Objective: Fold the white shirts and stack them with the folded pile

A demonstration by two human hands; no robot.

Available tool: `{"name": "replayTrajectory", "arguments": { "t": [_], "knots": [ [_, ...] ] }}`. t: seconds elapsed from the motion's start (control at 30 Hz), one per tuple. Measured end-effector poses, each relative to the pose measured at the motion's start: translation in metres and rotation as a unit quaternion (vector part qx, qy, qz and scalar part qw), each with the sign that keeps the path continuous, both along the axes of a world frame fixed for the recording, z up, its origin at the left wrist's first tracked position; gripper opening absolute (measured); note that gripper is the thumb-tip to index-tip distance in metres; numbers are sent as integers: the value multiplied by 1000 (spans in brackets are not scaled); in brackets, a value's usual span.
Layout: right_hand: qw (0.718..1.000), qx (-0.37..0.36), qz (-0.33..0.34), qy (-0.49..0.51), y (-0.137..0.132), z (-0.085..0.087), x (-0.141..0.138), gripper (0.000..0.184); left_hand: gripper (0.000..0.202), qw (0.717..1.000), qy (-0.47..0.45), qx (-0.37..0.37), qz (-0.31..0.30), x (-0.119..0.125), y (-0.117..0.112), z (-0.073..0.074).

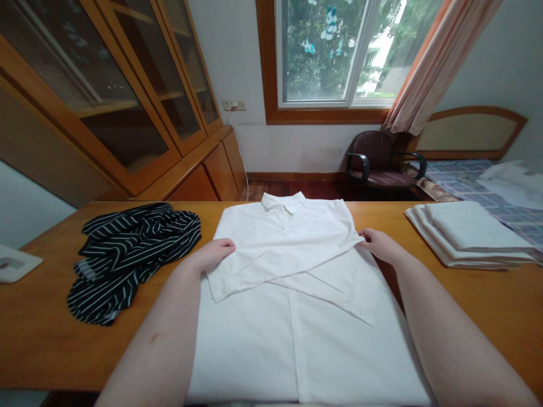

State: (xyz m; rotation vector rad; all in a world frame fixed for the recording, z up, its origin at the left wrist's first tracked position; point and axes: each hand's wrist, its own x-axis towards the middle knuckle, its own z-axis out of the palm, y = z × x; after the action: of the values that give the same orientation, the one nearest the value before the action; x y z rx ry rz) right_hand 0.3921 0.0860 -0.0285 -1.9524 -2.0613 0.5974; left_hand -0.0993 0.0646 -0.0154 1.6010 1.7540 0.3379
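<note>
A white collared shirt (292, 316) lies flat on the wooden table (38, 333), collar away from me, both sleeves folded across its chest. My left hand (214, 252) rests on the shirt's left edge, fingers curled over the end of a folded sleeve. My right hand (379, 243) presses on the shirt's right edge, fingers closed on the cloth at the fold. Both forearms reach over the lower part of the shirt.
A black and white striped garment (127, 254) lies crumpled on the table to the left. A stack of folded white cloth (470, 234) sits at the right. A white object (12, 263) is at the far left edge. Beyond the table stand a chair (382, 161), a cabinet and a bed.
</note>
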Motion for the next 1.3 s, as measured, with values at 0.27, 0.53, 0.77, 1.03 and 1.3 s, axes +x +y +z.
{"name": "replayTrajectory", "arguments": {
  "t": [0.27, 0.53, 0.77, 1.03, 1.3],
  "knots": [
    [989, 72, -82, -105, 0, 4, 0, 22, 30, 999, -33, -4, 2, -3, 0, -2],
    [989, 140, -2, -49, 1, -3, 16, 10, 29, 999, 30, -21, -20, 0, 0, 2],
    [996, 16, 69, 58, 2, -5, 19, 24, 26, 997, 59, -40, -26, -2, 0, 0],
    [982, 41, -183, 19, 21, -12, 11, 48, 36, 996, 74, -42, -10, 4, -2, 3],
    [984, -15, -171, -35, 79, -7, -4, 26, 30, 994, 106, -24, -14, 6, 0, -3]
  ]
}}
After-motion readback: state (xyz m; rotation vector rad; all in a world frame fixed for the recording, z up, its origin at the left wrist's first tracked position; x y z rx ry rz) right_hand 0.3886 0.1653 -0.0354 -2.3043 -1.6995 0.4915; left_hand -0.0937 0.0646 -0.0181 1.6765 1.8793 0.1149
